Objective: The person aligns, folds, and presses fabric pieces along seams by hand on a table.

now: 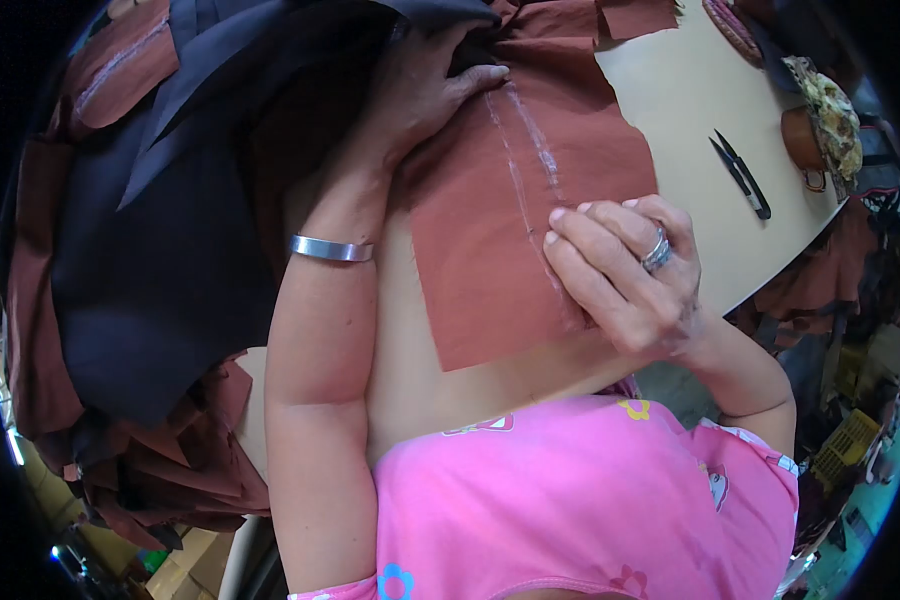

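A reddish-brown cloth (470, 250) with whitish lines along it lies on the pale table. My left hand (420, 90) is at its upper left, thumb stretched onto the cloth beside the lines; dark cloth hides the other fingertips. My right hand (625, 265) is closed on the brown cloth's right side, its bent fingers pressed together near the lower end of the lines and its thumb hidden. Dark cloth (160, 270) spreads across the left, over more brown pieces.
Black thread snips (740, 175) lie on the table (690, 90) at the right. Beyond them are a brown round container (800, 138) and a patterned bundle (830, 120). Brown cloth (170, 470) is heaped at the lower left. A yellow crate (845, 450) stands below right.
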### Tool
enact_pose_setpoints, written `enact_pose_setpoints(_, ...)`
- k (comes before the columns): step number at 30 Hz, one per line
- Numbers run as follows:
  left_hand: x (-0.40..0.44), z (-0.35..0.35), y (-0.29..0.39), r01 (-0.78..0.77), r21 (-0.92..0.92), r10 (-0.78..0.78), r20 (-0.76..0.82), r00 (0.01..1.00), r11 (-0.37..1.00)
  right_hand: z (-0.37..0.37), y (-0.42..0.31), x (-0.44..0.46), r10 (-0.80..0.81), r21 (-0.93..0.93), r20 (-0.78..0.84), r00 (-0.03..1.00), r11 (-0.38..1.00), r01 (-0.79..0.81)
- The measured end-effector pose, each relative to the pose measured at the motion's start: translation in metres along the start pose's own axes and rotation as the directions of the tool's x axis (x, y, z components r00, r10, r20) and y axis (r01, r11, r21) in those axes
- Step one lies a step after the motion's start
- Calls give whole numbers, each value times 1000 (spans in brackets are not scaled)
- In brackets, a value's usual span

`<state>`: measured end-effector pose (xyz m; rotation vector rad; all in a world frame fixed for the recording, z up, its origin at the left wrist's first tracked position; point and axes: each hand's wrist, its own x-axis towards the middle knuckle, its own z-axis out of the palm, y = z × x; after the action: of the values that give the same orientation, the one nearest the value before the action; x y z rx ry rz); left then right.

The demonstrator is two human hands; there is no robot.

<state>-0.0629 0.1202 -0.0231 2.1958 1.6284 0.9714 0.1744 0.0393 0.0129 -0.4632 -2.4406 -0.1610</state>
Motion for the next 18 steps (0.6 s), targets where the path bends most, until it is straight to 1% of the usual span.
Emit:
enact_pose_setpoints(3,3,0,0,-25,-23,25,14,1000,999,3,-8,-9,5,64,-29,1000,998,-3)
enact_pose_setpoints(5,1,-2,3,-16,-4,16,0,1000,1000,8,-8,-17,17,115,50,999,993,-23)
enact_pose_setpoints(7,1,-2,6,10,-32,-10,7,1000,999,8,-8,-24,28,152,111,993,987,-45)
enact_pose_setpoints(8,0,-3,6,27,-44,-27,11,1000,999,8,-8,-25,23,159,108,994,987,-40)
enact_pose_setpoints(11,0,-2,9,-31,-23,30,-22,999,999,8,-7,-26,23,165,98,995,986,-39)
enact_pose_setpoints(14,1,-7,12,47,-21,-46,62,997,999,11,-5,-22,37,182,88,995,982,-53)
enact_pose_setpoints(17,4,-23,26,149,-14,-142,229,963,989,12,-4,-24,74,221,92,993,971,-93)
enact_pose_setpoints(18,2,-25,25,104,45,-113,282,953,994,12,-3,-27,73,231,107,991,968,-97)
